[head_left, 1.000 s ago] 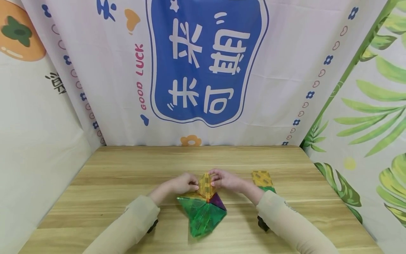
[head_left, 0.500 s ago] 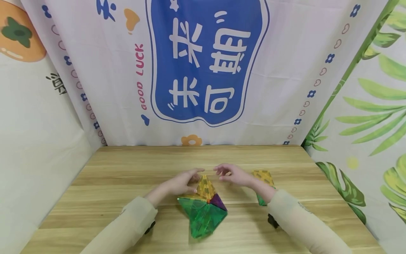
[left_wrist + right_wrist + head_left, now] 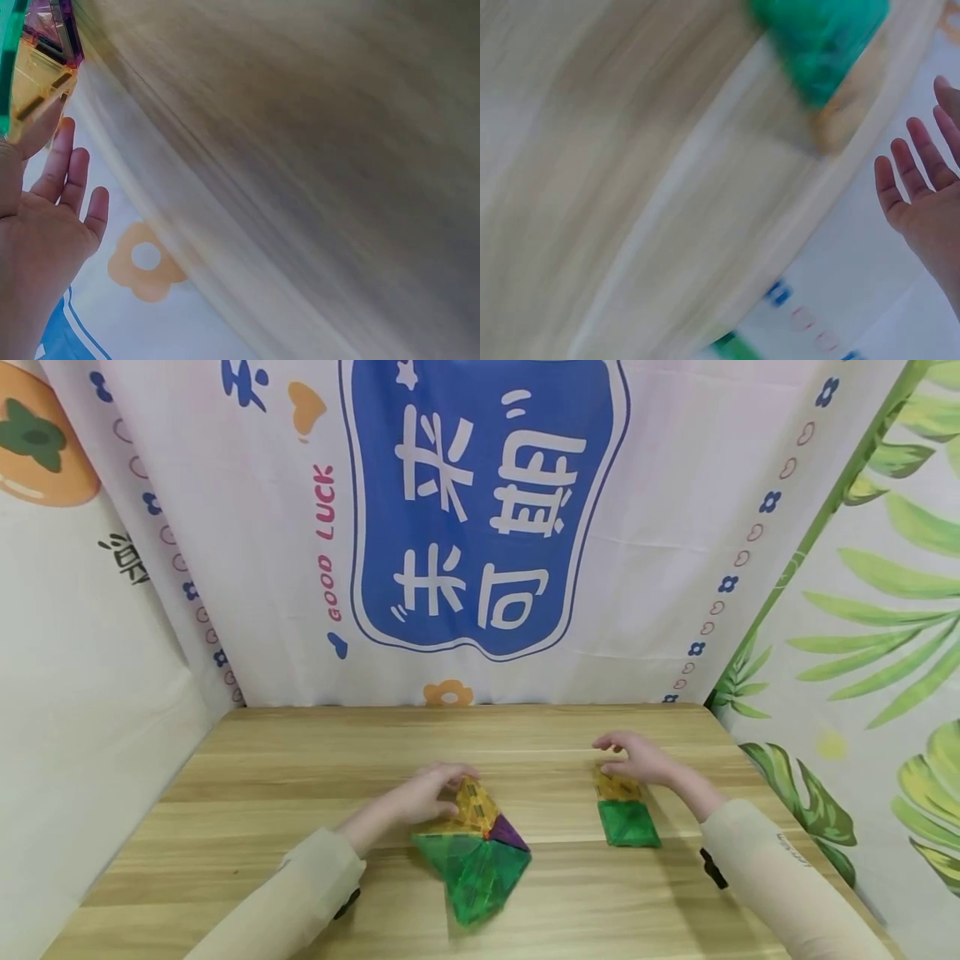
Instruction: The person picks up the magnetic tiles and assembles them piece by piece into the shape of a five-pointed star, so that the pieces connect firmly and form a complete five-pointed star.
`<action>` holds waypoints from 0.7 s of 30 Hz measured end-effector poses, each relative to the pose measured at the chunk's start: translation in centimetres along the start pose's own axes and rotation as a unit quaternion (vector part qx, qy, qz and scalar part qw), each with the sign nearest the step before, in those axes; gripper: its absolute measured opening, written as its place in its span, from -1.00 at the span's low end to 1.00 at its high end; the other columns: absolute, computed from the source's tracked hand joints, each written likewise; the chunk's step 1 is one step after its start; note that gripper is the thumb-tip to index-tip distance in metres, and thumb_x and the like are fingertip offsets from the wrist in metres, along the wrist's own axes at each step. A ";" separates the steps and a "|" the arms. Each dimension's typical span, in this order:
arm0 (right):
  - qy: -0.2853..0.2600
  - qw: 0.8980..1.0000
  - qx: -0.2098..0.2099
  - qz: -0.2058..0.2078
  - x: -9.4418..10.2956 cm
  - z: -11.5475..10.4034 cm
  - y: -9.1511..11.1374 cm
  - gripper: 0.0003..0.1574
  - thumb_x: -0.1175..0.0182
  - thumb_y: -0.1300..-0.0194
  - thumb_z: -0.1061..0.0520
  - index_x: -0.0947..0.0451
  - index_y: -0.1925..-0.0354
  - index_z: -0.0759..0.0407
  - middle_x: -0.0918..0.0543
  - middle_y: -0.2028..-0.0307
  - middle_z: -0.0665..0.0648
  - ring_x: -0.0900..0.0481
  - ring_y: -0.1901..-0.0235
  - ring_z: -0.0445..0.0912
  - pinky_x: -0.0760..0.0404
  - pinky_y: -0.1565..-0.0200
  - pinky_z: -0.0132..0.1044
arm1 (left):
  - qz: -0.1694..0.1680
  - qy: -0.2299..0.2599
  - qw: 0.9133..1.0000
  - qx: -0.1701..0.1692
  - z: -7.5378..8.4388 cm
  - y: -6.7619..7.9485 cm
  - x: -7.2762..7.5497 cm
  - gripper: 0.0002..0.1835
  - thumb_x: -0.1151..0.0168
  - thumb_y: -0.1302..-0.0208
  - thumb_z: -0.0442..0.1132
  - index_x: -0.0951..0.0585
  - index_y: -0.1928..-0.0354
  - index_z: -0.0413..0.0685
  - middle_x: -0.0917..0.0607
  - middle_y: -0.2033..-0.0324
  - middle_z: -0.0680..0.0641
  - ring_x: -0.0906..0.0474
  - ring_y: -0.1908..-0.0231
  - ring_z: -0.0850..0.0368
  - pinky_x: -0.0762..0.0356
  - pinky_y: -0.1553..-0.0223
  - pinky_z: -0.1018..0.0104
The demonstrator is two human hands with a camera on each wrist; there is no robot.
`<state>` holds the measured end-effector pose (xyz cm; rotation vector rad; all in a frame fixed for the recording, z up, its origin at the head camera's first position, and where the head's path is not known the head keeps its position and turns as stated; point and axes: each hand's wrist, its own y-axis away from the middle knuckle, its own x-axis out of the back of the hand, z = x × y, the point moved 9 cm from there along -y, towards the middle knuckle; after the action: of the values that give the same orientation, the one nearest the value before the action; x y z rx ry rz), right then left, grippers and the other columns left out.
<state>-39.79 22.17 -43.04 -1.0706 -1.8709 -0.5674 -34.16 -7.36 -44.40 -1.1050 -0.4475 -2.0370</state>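
Note:
Translucent magnetic tiles form a pointed, star-like build (image 3: 480, 868) at the table's middle: green panels in front, a purple triangle (image 3: 510, 834) at the right, orange tiles (image 3: 475, 806) at the back. My left hand (image 3: 427, 793) is at the orange tiles' left side, its index fingertip by their top and the thumb lower down; in the left wrist view its other fingers stretch out loosely. My right hand (image 3: 637, 758), fingers spread and slightly bent, hovers over a flat orange tile (image 3: 618, 787), partly covering it. A green square tile (image 3: 628, 823) lies against that tile's near edge.
The wooden table (image 3: 300, 743) ends at a white printed cloth (image 3: 285, 610) hanging at the back. A leaf-patterned cloth (image 3: 885, 643) hangs at the right, and a pale cloth (image 3: 82, 635) at the left.
My right hand has let go of the orange tiles and moved right to the loose pair. My left hand stays by the build, whose orange top now leans slightly further left.

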 end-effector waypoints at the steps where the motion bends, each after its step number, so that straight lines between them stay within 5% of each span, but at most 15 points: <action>1: 0.007 1.000 -0.009 0.000 0.1 0.8 0.2 -0.45 -0.26 -0.24 0.14 -0.43 -0.15 0.34 -0.52 -0.10 0.33 -0.45 -0.06 0.25 -0.44 -0.07 0.15 | 0.004 0.002 1.000 0.004 -0.2 0.2 0.1 -0.39 -0.34 -0.11 -0.34 -0.41 -0.24 -0.03 -0.53 -0.13 -0.08 -0.51 -0.07 -0.05 -0.39 -0.16 -0.02; 7: 0.027 0.999 -0.019 -0.026 -0.2 3.5 1.3 -0.27 -0.37 -0.11 -0.02 -0.44 -0.15 0.36 -0.49 -0.10 0.36 -0.43 -0.09 0.26 -0.40 -0.11 0.16 | 0.030 0.007 0.999 0.012 -0.7 1.5 0.7 -0.39 -0.38 -0.08 -0.29 -0.42 -0.21 -0.07 -0.55 -0.08 -0.05 -0.48 -0.03 -0.08 -0.28 -0.17 -0.15; 14: 0.058 0.997 0.006 -0.057 -1.4 3.9 1.2 -0.21 -0.40 -0.04 -0.12 -0.46 -0.16 0.24 -0.49 -0.09 0.24 -0.41 -0.11 0.17 -0.35 -0.17 0.13 | 0.052 -0.003 0.998 0.025 -0.6 2.6 1.2 -0.38 -0.41 -0.04 -0.28 -0.44 -0.19 -0.07 -0.59 -0.03 -0.04 -0.48 0.00 -0.06 -0.19 -0.15 -0.22; 21: 0.035 0.995 -0.024 -0.092 -1.9 3.9 0.7 -0.21 -0.46 0.03 -0.08 -0.46 -0.08 0.29 -0.49 0.05 0.17 -0.43 0.01 0.07 -0.42 -0.10 0.06 | 0.070 -0.018 0.997 0.031 -0.6 3.1 1.3 -0.37 -0.44 0.01 -0.28 -0.46 -0.16 -0.06 -0.61 0.05 -0.01 -0.48 0.05 -0.05 -0.15 -0.16 -0.25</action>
<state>-40.58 24.52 -46.65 -0.9023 -1.9155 -0.7507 -32.57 -10.39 -43.80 -1.1047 -0.4367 -1.8728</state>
